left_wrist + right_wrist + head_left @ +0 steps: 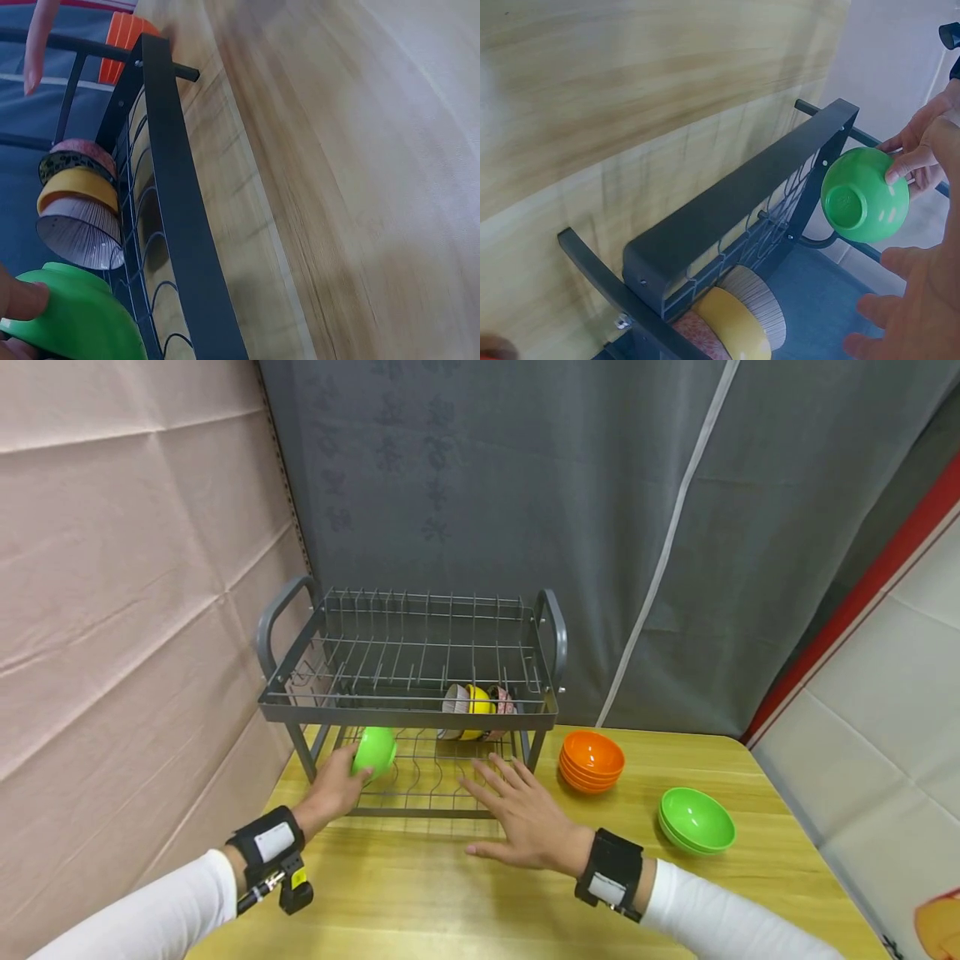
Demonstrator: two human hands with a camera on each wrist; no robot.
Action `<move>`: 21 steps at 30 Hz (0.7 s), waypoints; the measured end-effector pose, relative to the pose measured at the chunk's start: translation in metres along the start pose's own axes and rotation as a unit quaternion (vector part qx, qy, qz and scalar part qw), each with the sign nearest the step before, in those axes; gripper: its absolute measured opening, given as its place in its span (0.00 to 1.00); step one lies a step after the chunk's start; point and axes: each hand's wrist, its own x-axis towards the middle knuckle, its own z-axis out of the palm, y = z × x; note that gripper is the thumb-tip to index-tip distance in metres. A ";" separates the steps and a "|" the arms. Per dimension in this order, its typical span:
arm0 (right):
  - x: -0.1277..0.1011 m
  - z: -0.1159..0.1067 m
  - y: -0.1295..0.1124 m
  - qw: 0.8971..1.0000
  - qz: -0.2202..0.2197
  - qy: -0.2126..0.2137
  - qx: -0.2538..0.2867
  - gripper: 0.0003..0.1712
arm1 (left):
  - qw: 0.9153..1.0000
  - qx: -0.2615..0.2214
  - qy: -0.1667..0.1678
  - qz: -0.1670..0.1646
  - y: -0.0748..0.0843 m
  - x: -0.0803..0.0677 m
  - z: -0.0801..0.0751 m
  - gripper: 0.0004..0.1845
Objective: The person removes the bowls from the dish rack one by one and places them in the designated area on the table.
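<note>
Bright light casts soft shadows on the table (780, 860).

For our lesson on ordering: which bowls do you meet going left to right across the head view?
Green bowl in the left hand, pale bowl, yellow bowl, pink bowl, stacked orange bowls, stacked green bowls.

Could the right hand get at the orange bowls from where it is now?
Probably yes: the right hand holds nothing, and the orange bowls stand on the table beside the dish rack, with nothing visible blocking the way between.

Rack (408, 718) and stacked bowls (592, 762) on table (405, 885)
</note>
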 end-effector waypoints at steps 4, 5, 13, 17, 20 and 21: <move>0.003 -0.003 0.001 1.000 0.000 0.002 -0.007 0.52 | 1.000 0.005 0.001 0.002 0.007 -0.005 0.001 0.22; 0.004 -0.004 0.001 1.000 -0.001 0.003 -0.009 0.52 | 1.000 0.009 0.003 0.005 0.008 -0.006 0.002 0.21; 0.010 -0.014 0.002 1.000 -0.004 0.005 0.003 0.53 | 0.999 0.030 0.020 0.035 0.020 -0.014 0.005 0.20; 0.013 -0.017 0.001 1.000 -0.007 0.008 0.000 0.53 | 0.997 0.043 0.027 0.051 0.022 -0.016 0.007 0.19; 0.015 -0.020 0.000 1.000 -0.007 0.005 -0.004 0.53 | 0.997 0.048 0.026 0.058 0.023 -0.017 0.009 0.19; 0.016 -0.021 0.000 1.000 -0.007 0.003 -0.003 0.53 | 0.997 0.049 0.025 0.058 0.023 -0.018 0.009 0.19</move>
